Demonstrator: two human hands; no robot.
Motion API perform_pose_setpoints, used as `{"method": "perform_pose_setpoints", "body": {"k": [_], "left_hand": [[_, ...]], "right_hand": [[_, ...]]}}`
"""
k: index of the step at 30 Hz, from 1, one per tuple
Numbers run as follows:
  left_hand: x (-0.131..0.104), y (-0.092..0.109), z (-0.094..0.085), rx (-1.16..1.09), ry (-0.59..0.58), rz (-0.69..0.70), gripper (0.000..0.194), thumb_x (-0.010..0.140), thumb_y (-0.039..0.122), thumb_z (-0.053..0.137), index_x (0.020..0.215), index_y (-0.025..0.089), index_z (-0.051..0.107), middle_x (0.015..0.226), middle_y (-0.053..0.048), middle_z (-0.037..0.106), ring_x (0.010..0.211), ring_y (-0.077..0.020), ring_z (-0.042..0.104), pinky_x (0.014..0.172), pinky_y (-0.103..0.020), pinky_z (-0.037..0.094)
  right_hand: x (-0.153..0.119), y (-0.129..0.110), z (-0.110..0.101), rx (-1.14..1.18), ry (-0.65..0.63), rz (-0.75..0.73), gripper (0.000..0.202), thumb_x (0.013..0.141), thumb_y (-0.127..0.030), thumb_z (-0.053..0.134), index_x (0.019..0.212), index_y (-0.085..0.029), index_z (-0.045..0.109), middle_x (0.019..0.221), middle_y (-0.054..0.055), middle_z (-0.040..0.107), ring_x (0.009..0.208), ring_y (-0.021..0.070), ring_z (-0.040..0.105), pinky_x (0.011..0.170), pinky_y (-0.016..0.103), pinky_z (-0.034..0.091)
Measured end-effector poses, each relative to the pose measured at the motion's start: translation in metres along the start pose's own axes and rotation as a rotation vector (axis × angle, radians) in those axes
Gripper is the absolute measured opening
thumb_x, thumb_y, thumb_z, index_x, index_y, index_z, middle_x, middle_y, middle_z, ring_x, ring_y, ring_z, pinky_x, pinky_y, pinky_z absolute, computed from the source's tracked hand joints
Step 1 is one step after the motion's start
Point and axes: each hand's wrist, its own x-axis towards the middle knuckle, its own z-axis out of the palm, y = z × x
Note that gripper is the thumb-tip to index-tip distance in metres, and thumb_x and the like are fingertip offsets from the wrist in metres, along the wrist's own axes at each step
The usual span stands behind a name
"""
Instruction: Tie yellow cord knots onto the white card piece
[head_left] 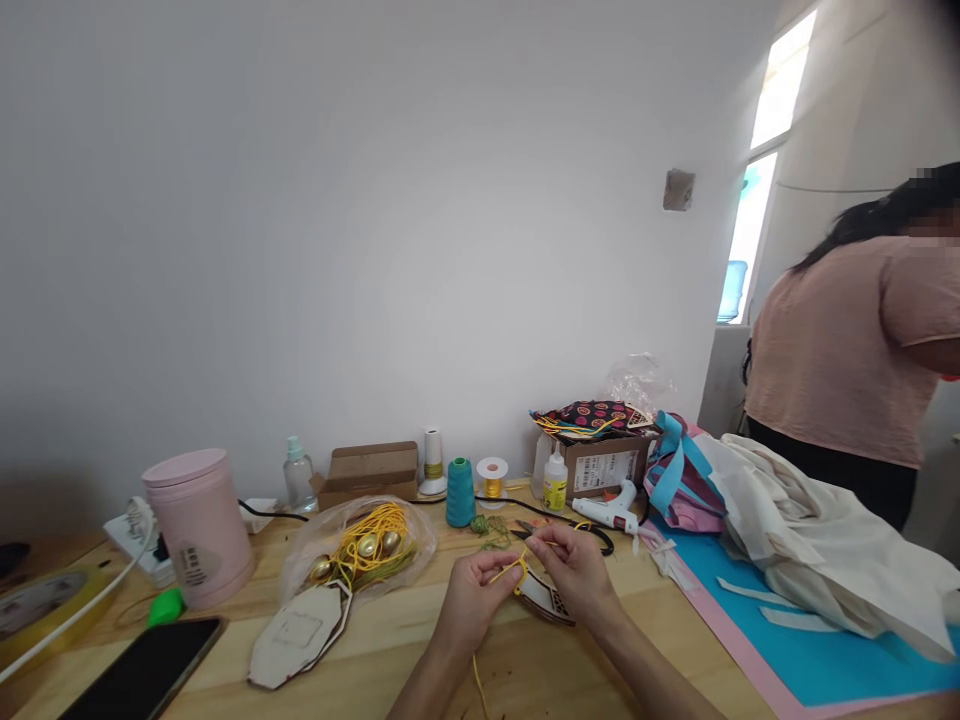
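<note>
My left hand [478,598] pinches a yellow cord [480,686], whose tail hangs down toward the table's front. Opposite it, my right hand [574,567] is closed on the same cord, close to my left fingertips. A loop of the cord passes around one end of a curved, fan-shaped piece [546,598] with a dark cut-out pattern, which hangs between my hands. Just beyond my fingers lie black-handled scissors [604,540], partly covered by my right hand, and a tangle of green thread [491,530].
A teal thread cone [460,493], a yellow-labelled glue bottle [555,481] and a white glue gun [609,511] stand or lie behind. At left are a bag of yellow cords [375,540], a phone [146,668] and a pink canister [199,528]. Cloth [832,540] lies right; a person [840,350] stands beyond.
</note>
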Motion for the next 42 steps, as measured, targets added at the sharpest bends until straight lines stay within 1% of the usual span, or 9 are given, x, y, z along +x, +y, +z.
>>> {"method": "perform_pose_setpoints", "body": {"k": [3, 7, 12, 19, 27, 31, 36, 39, 42], "left_hand": [[-0.003, 0.002, 0.0, -0.041, -0.013, -0.027, 0.022, 0.057, 0.025, 0.064, 0.074, 0.011, 0.066, 0.063, -0.006, 0.068, 0.06, -0.0168, 0.059, 0.06, -0.026, 0.044], [-0.003, 0.001, -0.001, -0.064, -0.044, -0.01, 0.02, 0.059, 0.026, 0.062, 0.073, 0.011, 0.066, 0.066, -0.006, 0.068, 0.064, -0.018, 0.059, 0.063, -0.027, 0.043], [0.0, -0.001, -0.002, -0.033, -0.034, -0.006, 0.019, 0.06, 0.025, 0.061, 0.071, 0.012, 0.067, 0.065, -0.006, 0.068, 0.062, -0.0177, 0.059, 0.062, -0.027, 0.043], [0.002, -0.001, -0.003, 0.039, -0.03, 0.002, 0.024, 0.057, 0.028, 0.063, 0.074, 0.012, 0.067, 0.067, -0.007, 0.068, 0.066, -0.0197, 0.059, 0.065, -0.03, 0.044], [-0.001, 0.002, -0.002, 0.011, -0.051, 0.017, 0.022, 0.059, 0.03, 0.062, 0.071, 0.012, 0.067, 0.067, -0.007, 0.068, 0.064, -0.0186, 0.059, 0.064, -0.028, 0.044], [-0.001, 0.004, -0.001, 0.034, -0.054, 0.027, 0.021, 0.059, 0.029, 0.061, 0.07, 0.012, 0.068, 0.064, -0.006, 0.068, 0.06, -0.0173, 0.058, 0.06, -0.026, 0.044], [-0.002, 0.004, -0.001, 0.091, -0.055, 0.045, 0.02, 0.06, 0.03, 0.06, 0.067, 0.013, 0.068, 0.059, -0.004, 0.066, 0.059, -0.0173, 0.056, 0.06, -0.026, 0.043], [-0.004, 0.004, -0.002, 0.117, -0.052, 0.054, 0.021, 0.06, 0.031, 0.06, 0.065, 0.012, 0.068, 0.058, -0.004, 0.066, 0.058, -0.0171, 0.056, 0.058, -0.026, 0.042], [-0.005, 0.004, -0.002, 0.138, -0.01, 0.054, 0.019, 0.059, 0.03, 0.061, 0.061, 0.012, 0.068, 0.057, -0.004, 0.065, 0.055, -0.0163, 0.055, 0.055, -0.025, 0.041]], "right_hand": [[0.001, 0.0, -0.001, -0.049, 0.001, -0.018, 0.025, 0.073, -0.035, 0.044, 0.065, -0.015, 0.058, 0.056, 0.001, 0.058, 0.05, 0.0118, 0.052, 0.043, 0.018, 0.035], [0.001, -0.003, -0.001, -0.041, -0.016, -0.028, 0.025, 0.074, -0.034, 0.044, 0.066, -0.015, 0.059, 0.057, 0.001, 0.058, 0.052, 0.0117, 0.052, 0.045, 0.018, 0.036], [0.0, -0.004, -0.002, -0.047, -0.025, -0.045, 0.023, 0.074, -0.032, 0.044, 0.066, -0.016, 0.059, 0.059, 0.001, 0.059, 0.054, 0.0117, 0.052, 0.047, 0.018, 0.037], [0.0, -0.002, -0.003, -0.045, -0.031, -0.059, 0.022, 0.074, -0.031, 0.044, 0.068, -0.016, 0.06, 0.062, 0.002, 0.06, 0.057, 0.0126, 0.054, 0.05, 0.019, 0.039], [-0.001, -0.006, -0.003, -0.065, -0.034, -0.036, 0.023, 0.074, -0.032, 0.043, 0.066, -0.017, 0.059, 0.061, 0.002, 0.06, 0.055, 0.0129, 0.053, 0.048, 0.019, 0.038], [-0.002, -0.003, 0.0, -0.082, -0.029, -0.022, 0.023, 0.074, -0.032, 0.043, 0.066, -0.017, 0.059, 0.06, 0.001, 0.06, 0.054, 0.0127, 0.053, 0.047, 0.019, 0.038], [-0.004, 0.002, 0.005, -0.039, -0.008, 0.011, 0.024, 0.073, -0.034, 0.044, 0.066, -0.016, 0.058, 0.059, 0.002, 0.059, 0.052, 0.0127, 0.053, 0.047, 0.02, 0.038], [-0.003, 0.003, 0.007, -0.008, -0.029, 0.027, 0.026, 0.072, -0.036, 0.044, 0.065, -0.015, 0.059, 0.058, 0.002, 0.059, 0.053, 0.0131, 0.053, 0.048, 0.02, 0.038], [-0.001, 0.002, 0.004, -0.013, -0.07, 0.068, 0.028, 0.071, -0.038, 0.045, 0.062, -0.015, 0.059, 0.056, 0.001, 0.059, 0.052, 0.0139, 0.053, 0.046, 0.02, 0.037]]}}
